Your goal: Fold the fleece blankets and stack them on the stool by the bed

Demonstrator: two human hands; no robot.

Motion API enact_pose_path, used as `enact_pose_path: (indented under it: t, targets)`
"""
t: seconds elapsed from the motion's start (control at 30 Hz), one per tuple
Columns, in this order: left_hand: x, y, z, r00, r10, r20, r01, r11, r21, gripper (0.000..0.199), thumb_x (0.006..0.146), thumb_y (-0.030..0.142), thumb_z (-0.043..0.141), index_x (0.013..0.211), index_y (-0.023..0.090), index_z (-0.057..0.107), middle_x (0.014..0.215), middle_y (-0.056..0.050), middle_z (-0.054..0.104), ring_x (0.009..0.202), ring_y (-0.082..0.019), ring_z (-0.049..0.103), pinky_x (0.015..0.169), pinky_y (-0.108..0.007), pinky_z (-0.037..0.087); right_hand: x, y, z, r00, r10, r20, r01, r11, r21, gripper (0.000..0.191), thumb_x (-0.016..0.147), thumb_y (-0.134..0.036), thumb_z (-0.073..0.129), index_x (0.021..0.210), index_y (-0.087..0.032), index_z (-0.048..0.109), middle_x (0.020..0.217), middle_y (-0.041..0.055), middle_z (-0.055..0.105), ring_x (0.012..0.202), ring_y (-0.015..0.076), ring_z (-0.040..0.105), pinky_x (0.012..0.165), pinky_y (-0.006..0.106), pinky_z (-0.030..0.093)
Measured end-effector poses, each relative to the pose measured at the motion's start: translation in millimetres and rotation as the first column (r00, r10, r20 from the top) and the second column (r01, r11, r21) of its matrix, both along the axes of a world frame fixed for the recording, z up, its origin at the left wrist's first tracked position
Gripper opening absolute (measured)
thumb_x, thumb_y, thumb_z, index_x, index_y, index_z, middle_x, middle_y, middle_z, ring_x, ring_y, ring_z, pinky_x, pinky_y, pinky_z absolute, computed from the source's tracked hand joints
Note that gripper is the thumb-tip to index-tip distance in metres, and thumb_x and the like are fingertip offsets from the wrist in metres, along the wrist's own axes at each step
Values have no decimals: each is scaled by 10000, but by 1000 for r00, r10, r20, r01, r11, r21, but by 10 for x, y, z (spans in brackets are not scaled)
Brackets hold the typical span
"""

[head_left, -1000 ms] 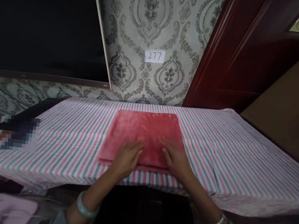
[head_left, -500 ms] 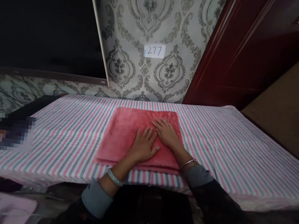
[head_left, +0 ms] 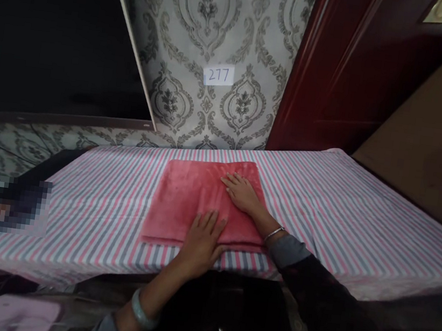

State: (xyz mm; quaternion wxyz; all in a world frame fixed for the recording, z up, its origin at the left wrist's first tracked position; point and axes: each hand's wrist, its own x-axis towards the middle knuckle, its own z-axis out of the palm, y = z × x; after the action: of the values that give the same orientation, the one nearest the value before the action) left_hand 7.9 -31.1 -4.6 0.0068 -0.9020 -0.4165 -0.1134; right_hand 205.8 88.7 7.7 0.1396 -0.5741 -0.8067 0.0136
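A folded red plush cloth (head_left: 180,193), perhaps a blanket, lies flat on the table with its folded edge toward me. My left hand (head_left: 203,242) rests at its near edge, fingers stretched out over the fabric and palm toward the table's front. Higher up on the right part of the cloth, my right hand (head_left: 243,194) lies flat with its fingers pointing up and left. Faint streaks show in the pile between the two hands. Neither hand grips anything.
A striped pink, grey and white tablecloth (head_left: 112,189) covers the table. Behind it are patterned wallpaper with a paper label (head_left: 219,74), a dark screen (head_left: 59,35) and a red door (head_left: 335,66). A pink stool (head_left: 17,315) stands below left.
My left hand has slid toward me, from the middle of the cloth to its near edge. The right hand stays on the cloth almost unmoved. The view has turned slightly.
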Motion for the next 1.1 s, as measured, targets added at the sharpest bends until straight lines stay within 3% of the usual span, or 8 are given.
enact_pose_path:
  t: [0.13, 0.23, 0.33, 0.43, 0.57, 0.77, 0.97, 1.1]
  targets:
    - [-91, 51, 287, 991, -51, 126, 64, 993, -103, 456, 987, 407, 447, 1363, 179, 571, 1397, -139, 593, 1296, -266, 553, 1077, -450, 452, 17, -176, 64, 997, 79, 10, -78, 995, -56, 515, 1038, -407, 381, 1527, -243, 390, 1601, 81, 318, 1480, 320, 248, 1173, 547, 241]
    - [-37, 409, 536, 966, -60, 253, 93, 989, -118, 410, 1010, 329, 360, 1306, 200, 614, 1290, -88, 676, 1191, -203, 627, 1043, -372, 482, 40, -434, 59, 989, 146, 21, -144, 988, -63, 542, 1033, -483, 382, 1528, -262, 385, 1608, 79, 299, 1485, 334, 228, 1158, 572, 253]
    - [131, 895, 664, 975, -91, 201, 112, 989, -98, 442, 996, 300, 377, 1390, 181, 539, 1423, -109, 578, 1324, -216, 529, 1124, -410, 404, 57, -735, 17, 986, 166, 29, -165, 986, -32, 551, 1025, -503, 401, 1532, -292, 371, 1597, 77, 323, 1476, 325, 258, 1141, 560, 288]
    - [337, 1273, 637, 997, -68, 22, 71, 984, -164, 517, 991, 337, 416, 1495, 221, 405, 1569, -106, 394, 1467, -260, 330, 1176, -534, 295, 75, -1021, -54, 988, 155, 27, -155, 988, 5, 546, 1007, -498, 454, 1519, -317, 392, 1585, 56, 355, 1460, 311, 295, 1144, 544, 286]
    - [493, 1446, 437, 987, -12, -162, -12, 990, -141, 587, 995, 454, 395, 1541, 251, 321, 1636, -96, 240, 1513, -354, 154, 1162, -689, 142, 99, -1324, -198, 993, 120, 3, -120, 992, 50, 596, 975, -501, 525, 1518, -291, 400, 1576, 39, 376, 1451, 309, 302, 1168, 535, 244]
    - [468, 1441, 219, 985, -8, -174, -2, 998, -56, 597, 1005, 507, 306, 1554, 274, 290, 1637, -88, 255, 1507, -344, 188, 1167, -664, 164, 54, -1574, -413, 998, 44, -53, -35, 986, 160, 636, 940, -443, 587, 1519, -253, 405, 1563, 48, 401, 1448, 297, 297, 1170, 493, 240]
    - [476, 1445, 232, 986, -8, -167, 2, 999, -35, 597, 1007, 497, 303, 1558, 267, 283, 1636, -96, 255, 1506, -343, 191, 1168, -658, 169, 9, -1668, -509, 997, 18, -75, -1, 976, 219, 599, 931, -349, 584, 1499, -232, 436, 1538, 62, 437, 1418, 293, 342, 1168, 503, 242]
    - [429, 1454, 303, 985, -51, -163, 33, 993, -111, 605, 1002, 523, 310, 1561, 296, 261, 1649, -75, 215, 1513, -328, 178, 1174, -650, 163, 60, -1720, -529, 995, 33, -91, -11, 973, 229, 547, 944, -330, 568, 1475, -234, 471, 1516, 69, 466, 1400, 290, 375, 1158, 515, 276]
